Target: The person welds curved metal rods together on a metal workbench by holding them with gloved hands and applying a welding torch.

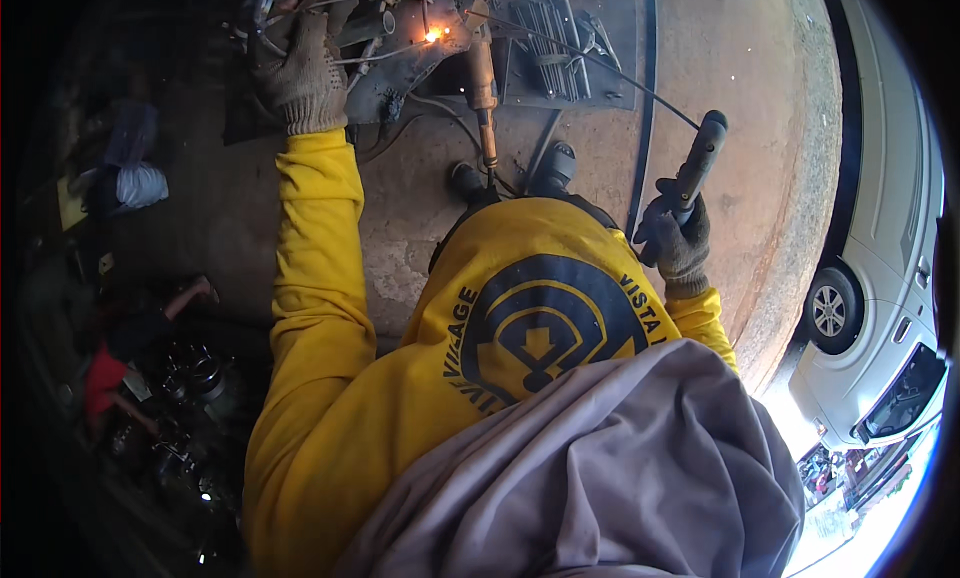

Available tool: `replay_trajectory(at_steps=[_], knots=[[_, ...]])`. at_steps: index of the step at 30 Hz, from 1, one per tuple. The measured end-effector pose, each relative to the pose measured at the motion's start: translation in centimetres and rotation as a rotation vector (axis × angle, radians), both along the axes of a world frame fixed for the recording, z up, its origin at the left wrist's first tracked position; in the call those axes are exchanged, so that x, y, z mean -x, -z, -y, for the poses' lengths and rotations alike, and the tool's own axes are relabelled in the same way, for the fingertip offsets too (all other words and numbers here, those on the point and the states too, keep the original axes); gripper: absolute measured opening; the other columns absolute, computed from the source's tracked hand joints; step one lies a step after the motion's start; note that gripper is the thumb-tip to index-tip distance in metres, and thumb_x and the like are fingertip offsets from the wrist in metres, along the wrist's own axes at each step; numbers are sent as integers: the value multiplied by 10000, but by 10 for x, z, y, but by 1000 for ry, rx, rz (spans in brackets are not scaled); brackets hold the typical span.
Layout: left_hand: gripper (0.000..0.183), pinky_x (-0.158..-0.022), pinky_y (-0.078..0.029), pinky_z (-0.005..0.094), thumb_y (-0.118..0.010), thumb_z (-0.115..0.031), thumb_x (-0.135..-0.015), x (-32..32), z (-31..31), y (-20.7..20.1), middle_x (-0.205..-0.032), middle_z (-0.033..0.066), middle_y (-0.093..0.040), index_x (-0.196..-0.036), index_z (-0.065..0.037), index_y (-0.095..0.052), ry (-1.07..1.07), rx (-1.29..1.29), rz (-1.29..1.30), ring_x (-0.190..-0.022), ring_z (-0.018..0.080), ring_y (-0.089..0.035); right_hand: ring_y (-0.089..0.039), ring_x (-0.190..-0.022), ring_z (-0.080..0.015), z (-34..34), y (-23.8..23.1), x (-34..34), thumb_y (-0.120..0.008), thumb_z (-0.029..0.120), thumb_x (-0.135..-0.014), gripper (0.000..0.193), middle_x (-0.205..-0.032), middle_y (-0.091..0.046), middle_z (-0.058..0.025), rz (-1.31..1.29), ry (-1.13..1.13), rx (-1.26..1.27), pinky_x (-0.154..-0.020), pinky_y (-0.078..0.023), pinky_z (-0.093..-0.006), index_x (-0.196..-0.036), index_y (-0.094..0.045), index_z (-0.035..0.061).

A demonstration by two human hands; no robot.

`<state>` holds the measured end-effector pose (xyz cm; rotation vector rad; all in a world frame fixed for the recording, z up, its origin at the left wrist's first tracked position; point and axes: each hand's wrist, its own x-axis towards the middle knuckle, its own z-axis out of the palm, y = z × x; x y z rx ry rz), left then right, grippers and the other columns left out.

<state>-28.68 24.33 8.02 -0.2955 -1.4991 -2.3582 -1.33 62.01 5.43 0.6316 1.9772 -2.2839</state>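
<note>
My left hand (308, 78), in a knitted work glove, is closed on a frame of bent metal rods (268, 18) at the upper left; its fingertips are partly hidden. Beside it a bright orange glow with sparks (433, 35) burns at the metalwork. My gloved right hand (678, 236) is wrapped round the dark handle of a welding electrode holder (702, 158). From the holder a long thin welding rod (590, 60) slants up and left, its far end close to the glow. An orange-bodied angle grinder (482, 83) lies between my hands, cord toward me.
A bundle of thin metal rods (552, 48) lies on the dark work surface (610, 96). Cables (440, 106) run on the floor near my feet. A silver vehicle (880, 268) stands at the right. At the lower left, a person in red (103, 378) is near dark machine parts (195, 373).
</note>
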Motion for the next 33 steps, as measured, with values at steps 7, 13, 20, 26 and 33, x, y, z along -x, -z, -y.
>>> replay_trajectory(at_steps=[7, 13, 20, 26, 33], knots=[[282, -949, -559, 623, -545, 164, -894, -4, 0, 14, -1224, 272, -627, -1139, 29, -584, -66, -101, -29, -1185, 449, -601, -626, -670, -139, -4, -1, -5, -653, 158, -867, 472, -864, -653, -69, 53, -24, -82, -635, -527, -270, -1269, -528, -55], [292, -959, -553, 624, -548, 159, -896, -9, 6, 19, -1225, 269, -624, -1150, 19, -582, 4, -203, -33, -1197, 440, -595, -635, -696, -141, -4, 4, -4, -658, 153, -856, 463, -882, -662, -72, 45, -38, -104, -647, -535, -267, -1261, -544, -41], [301, -964, -551, 620, -549, 156, -898, -17, 7, 16, -1230, 264, -621, -1160, 10, -579, 93, -295, -13, -1201, 429, -594, -649, -717, -152, -4, 0, -1, -659, 130, -857, 481, -890, -665, -79, 80, -68, -53, -669, -554, -270, -1293, -541, -36], [317, -971, -547, 619, -549, 157, -897, -14, 5, 16, -1242, 261, -614, -1172, 1, -575, 74, -236, -20, -1203, 422, -593, -657, -723, -149, -4, 0, -2, -661, 115, -867, 482, -903, -667, -80, 84, -84, -48, -660, -557, -271, -1310, -538, -26], [343, -985, -537, 620, -547, 161, -895, -13, 1, 14, -1267, 257, -600, -1192, -9, -569, -67, 32, -36, -1204, 415, -591, -661, -739, -144, -2, 0, -2, -695, 129, -866, 485, -912, -672, -78, 81, -94, -85, -676, -554, -263, -1303, -547, -21]])
